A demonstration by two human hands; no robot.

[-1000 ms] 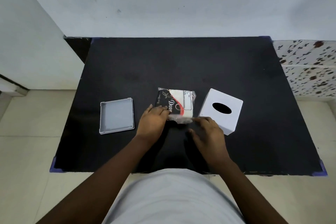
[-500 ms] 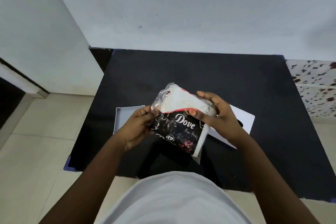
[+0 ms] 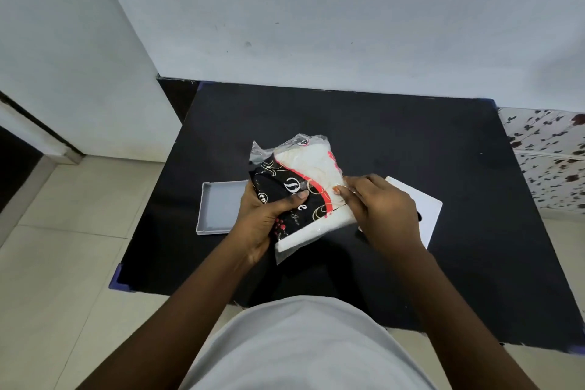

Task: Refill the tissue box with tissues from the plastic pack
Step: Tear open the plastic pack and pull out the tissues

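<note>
**Pack lifted and gripped for opening**

While the head view is the only 1 given, it shows the whole step. The left hand (image 3: 269, 215) is wrapped around the lower black end of the clear plastic pack of white tissues with black-and-red print (image 3: 300, 190), thumb across the front, holding it tilted above the black table (image 3: 411, 142). The right hand (image 3: 380, 209) has thumb and fingertips pinched together on the pack's right edge, likely to pull the film apart while the left hand braces it. The white square tissue box cover with its dark oval slot (image 3: 427, 209) lies on the table behind the right hand, mostly hidden. The shallow grey rectangular tray-like base (image 3: 218, 209) sits just left of the left hand, open side up, probably ready to take the stack.

Half a second earlier the pack's white end pointed up-left with the right hand gripping near its top; now it is turned more upright and the right hand has dropped to the side edge.
</note>
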